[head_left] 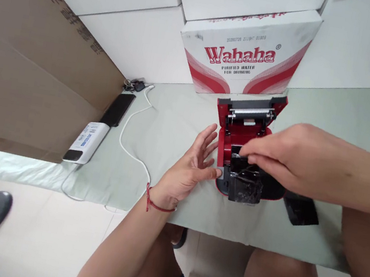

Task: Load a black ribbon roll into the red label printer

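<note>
A small red and black printer (229, 139) stands on the pale green table (166, 121) with its lid flipped open at the back. My left hand (191, 168) rests against the printer's left side, fingers spread, thumb touching its front corner. My right hand (280, 153) reaches from the right into the open bay, fingers pinched together on a black part inside. A black block wrapped in shiny film (245, 187) lies on the printer's front. A red string circles my left wrist.
A Wahaha water carton (247, 49) stands right behind the printer. At the left lie a white power bank (87, 141), a black phone (118, 108), a white cable (129, 148) and a leaning cardboard sheet (29, 63). A black flat piece (301, 210) lies right of the printer.
</note>
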The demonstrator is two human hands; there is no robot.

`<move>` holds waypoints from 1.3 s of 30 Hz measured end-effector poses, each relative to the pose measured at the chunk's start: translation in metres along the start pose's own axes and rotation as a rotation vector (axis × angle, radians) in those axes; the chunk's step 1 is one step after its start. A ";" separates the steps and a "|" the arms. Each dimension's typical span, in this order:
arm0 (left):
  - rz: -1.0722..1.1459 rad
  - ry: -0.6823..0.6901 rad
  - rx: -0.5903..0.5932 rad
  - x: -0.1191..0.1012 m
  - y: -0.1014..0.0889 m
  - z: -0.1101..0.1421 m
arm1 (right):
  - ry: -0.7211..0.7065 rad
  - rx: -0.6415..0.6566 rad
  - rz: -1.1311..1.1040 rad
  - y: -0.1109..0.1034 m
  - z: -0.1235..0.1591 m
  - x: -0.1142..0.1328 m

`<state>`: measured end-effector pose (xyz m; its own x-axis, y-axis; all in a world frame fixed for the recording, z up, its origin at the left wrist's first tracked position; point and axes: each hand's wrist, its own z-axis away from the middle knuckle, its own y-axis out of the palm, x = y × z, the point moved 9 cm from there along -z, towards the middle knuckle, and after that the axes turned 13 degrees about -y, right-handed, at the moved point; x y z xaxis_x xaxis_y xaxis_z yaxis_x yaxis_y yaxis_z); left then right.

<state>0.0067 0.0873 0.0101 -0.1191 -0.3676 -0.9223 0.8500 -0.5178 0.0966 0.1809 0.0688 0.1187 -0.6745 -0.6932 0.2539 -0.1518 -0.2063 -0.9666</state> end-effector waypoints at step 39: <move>-0.232 0.079 -0.513 -0.028 -0.057 0.038 | 0.390 -0.060 -0.056 -0.029 0.043 -0.090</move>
<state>-0.0583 0.0981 0.0450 -0.3110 -0.2199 -0.9246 0.9488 -0.1290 -0.2884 0.2773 0.1081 0.1256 -0.8859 -0.3658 0.2853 -0.2299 -0.1880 -0.9549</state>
